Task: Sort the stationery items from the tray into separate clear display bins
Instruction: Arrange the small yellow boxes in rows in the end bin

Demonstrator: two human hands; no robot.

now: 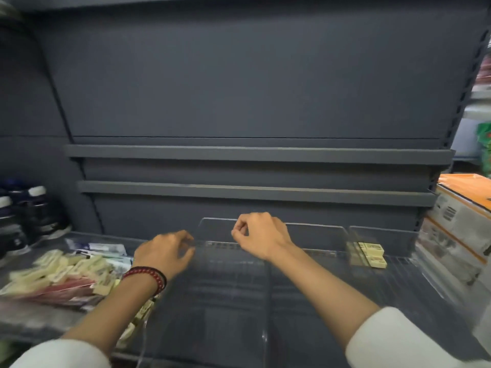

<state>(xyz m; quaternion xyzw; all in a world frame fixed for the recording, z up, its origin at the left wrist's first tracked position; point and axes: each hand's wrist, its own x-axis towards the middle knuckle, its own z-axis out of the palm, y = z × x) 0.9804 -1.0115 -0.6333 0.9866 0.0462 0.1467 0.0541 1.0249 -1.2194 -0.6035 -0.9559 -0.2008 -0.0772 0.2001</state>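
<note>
Blurring leaves both grips unclear: left hand (164, 254) half-curled, right hand (259, 235) curled tight.

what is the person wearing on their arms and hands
White long sleeves end short of the wrists: left sleeve, right sleeve. The left hand has red and dark beaded bracelets at its wrist. The right hand wears nothing. No gloves.
</note>
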